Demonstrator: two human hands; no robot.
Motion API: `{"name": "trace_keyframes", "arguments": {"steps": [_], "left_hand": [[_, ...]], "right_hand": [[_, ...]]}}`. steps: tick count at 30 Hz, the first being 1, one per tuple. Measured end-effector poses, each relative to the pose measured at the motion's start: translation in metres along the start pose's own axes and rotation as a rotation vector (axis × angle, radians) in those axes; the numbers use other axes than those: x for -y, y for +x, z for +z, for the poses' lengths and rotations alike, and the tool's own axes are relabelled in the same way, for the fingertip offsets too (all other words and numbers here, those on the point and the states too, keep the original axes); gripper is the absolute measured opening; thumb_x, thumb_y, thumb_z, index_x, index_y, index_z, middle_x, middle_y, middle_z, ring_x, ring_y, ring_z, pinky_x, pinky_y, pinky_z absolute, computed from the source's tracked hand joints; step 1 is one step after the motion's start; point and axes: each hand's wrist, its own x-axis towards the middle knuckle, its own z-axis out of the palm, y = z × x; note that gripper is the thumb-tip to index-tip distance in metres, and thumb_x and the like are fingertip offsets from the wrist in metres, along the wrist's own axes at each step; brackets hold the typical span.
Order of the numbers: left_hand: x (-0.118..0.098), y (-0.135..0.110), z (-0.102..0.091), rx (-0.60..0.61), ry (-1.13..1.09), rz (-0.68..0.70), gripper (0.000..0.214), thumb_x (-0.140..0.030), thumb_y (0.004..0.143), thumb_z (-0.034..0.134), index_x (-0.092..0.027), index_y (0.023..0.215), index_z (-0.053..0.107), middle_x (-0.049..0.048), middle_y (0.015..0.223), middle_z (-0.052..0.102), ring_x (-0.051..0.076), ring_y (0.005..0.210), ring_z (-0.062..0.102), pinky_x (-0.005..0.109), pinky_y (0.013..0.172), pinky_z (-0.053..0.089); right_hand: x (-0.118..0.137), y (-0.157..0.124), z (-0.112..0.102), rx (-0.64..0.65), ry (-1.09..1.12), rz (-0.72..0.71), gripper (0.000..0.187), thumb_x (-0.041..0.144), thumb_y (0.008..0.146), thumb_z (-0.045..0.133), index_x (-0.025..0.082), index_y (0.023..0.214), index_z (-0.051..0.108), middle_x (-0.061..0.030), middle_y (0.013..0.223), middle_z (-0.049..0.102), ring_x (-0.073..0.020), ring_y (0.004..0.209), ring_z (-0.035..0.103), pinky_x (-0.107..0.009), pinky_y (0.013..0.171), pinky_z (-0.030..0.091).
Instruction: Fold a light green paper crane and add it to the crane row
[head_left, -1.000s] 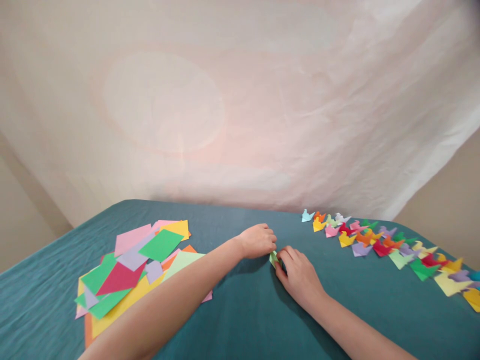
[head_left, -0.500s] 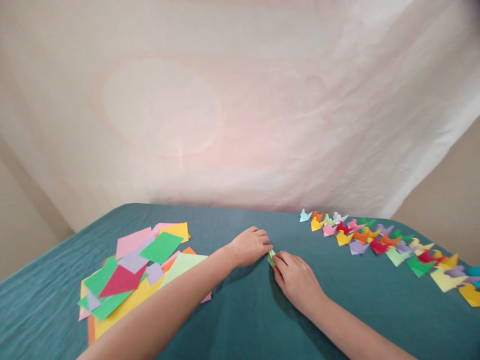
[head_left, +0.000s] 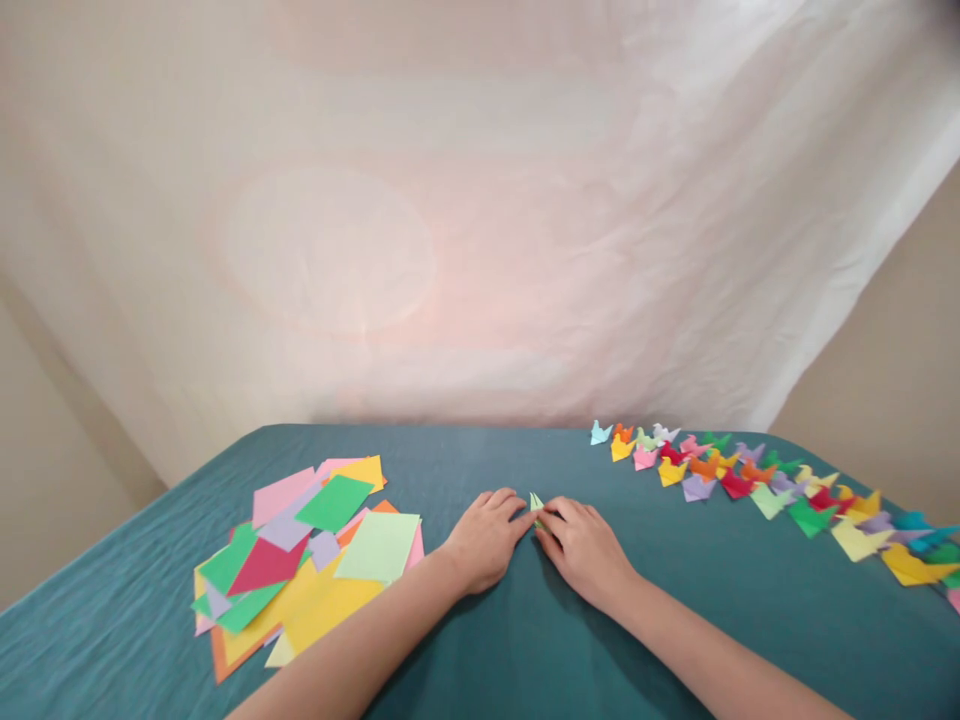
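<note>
A small light-green folded paper piece (head_left: 535, 502) lies on the teal tablecloth (head_left: 525, 640) at the middle of the table. My left hand (head_left: 484, 535) rests just left of it, fingertips pressed to its edge. My right hand (head_left: 581, 545) sits just right of it, thumb and forefinger pinched on the piece. Most of the paper is hidden under my fingers.
A loose pile of coloured paper squares (head_left: 300, 560) lies at the left. A long band of several small folded paper birds (head_left: 750, 480) runs along the right side toward the table's right edge. A cream sheet (head_left: 450, 250) hangs behind the table.
Both hands have drawn closer to me and sit lower in view with the green piece between them. The camera has tilted, so the paper pile and birds appear shifted.
</note>
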Motion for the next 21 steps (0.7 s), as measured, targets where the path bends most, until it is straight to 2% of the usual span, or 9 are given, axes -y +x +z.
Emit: {"name": "trace_keyframes", "arguments": {"steps": [4, 6, 10, 14, 16, 21], "left_hand": [[-0.003, 0.0, 0.0, 0.012, -0.02, -0.02, 0.039, -0.017, 0.088, 0.041, -0.023, 0.126, 0.045, 0.0081, 0.12, 0.052, 0.022, 0.116, 0.041, 0.036, 0.095, 0.034], [-0.004, 0.0, 0.0, 0.014, -0.031, -0.034, 0.038, -0.017, 0.088, 0.04, -0.023, 0.125, 0.046, 0.0082, 0.12, 0.051, 0.022, 0.115, 0.041, 0.036, 0.095, 0.034], [-0.007, -0.001, 0.002, 0.007, -0.099, -0.073, 0.037, -0.016, 0.087, 0.041, -0.022, 0.122, 0.049, 0.008, 0.119, 0.052, 0.022, 0.113, 0.043, 0.037, 0.094, 0.036], [-0.01, 0.0, 0.005, -0.036, -0.297, -0.15, 0.039, -0.012, 0.084, 0.041, -0.023, 0.119, 0.053, 0.0072, 0.121, 0.052, 0.023, 0.112, 0.044, 0.038, 0.094, 0.036], [-0.011, 0.0, 0.007, -0.08, -0.449, -0.21, 0.037, -0.011, 0.082, 0.042, -0.022, 0.115, 0.057, 0.0074, 0.12, 0.053, 0.024, 0.112, 0.044, 0.039, 0.096, 0.034], [-0.015, 0.0, 0.01, -0.158, -0.599, -0.289, 0.029, -0.015, 0.08, 0.049, -0.021, 0.105, 0.063, 0.0073, 0.113, 0.058, 0.023, 0.108, 0.049, 0.038, 0.097, 0.035]], "right_hand": [[-0.013, 0.009, -0.002, 0.107, 0.244, 0.166, 0.02, 0.024, 0.085, 0.048, 0.023, 0.091, 0.067, -0.0048, 0.092, 0.062, -0.0185, 0.089, 0.056, -0.029, 0.081, 0.039], [-0.019, 0.015, 0.0, 0.121, 0.27, 0.214, 0.018, 0.024, 0.081, 0.054, 0.02, 0.093, 0.066, -0.0058, 0.092, 0.062, -0.0187, 0.09, 0.056, -0.027, 0.08, 0.039], [-0.027, 0.027, 0.009, 0.158, 0.314, 0.317, 0.026, 0.028, 0.071, 0.062, 0.016, 0.094, 0.063, -0.0075, 0.091, 0.064, -0.0181, 0.082, 0.059, -0.024, 0.071, 0.042], [-0.028, 0.037, 0.016, 0.204, 0.359, 0.424, 0.033, 0.029, 0.062, 0.068, 0.017, 0.092, 0.062, -0.0046, 0.078, 0.067, -0.0178, 0.07, 0.06, -0.023, 0.058, 0.039], [-0.028, 0.04, 0.018, 0.216, 0.395, 0.468, 0.031, 0.027, 0.057, 0.07, 0.018, 0.086, 0.063, -0.0034, 0.073, 0.067, -0.0166, 0.065, 0.06, -0.022, 0.054, 0.036], [-0.024, 0.04, 0.015, 0.221, 0.541, 0.528, 0.011, 0.023, 0.055, 0.07, 0.017, 0.058, 0.061, 0.0007, 0.053, 0.061, -0.0132, 0.053, 0.054, -0.022, 0.048, 0.031]]}}
